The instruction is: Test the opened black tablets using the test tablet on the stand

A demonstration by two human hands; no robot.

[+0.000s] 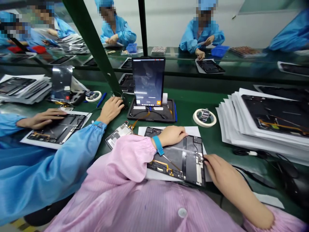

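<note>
My left hand [172,135], with a blue wrist strap, rests flat on an opened tablet [190,158] lying face down on white paper [193,130]. The tablet's black inner frame shows orange flex cables and a circuit strip. My right hand [217,170] grips the tablet's right edge beside that strip. A thin metal tool [172,162] lies under my left wrist, and I cannot tell whether it is held. Close to my left sleeve lies a small loose circuit assembly [120,134]. A co-worker's hands [109,110] work on another opened tablet [56,129].
An upright tablet [148,80] stands lit in a black tray ahead. A tape roll [204,117] sits to the right, beside a tall stack of tablets on paper [272,122]. Black cables [251,153] run along the green bench. Beyond a glass partition, blue-gowned people work.
</note>
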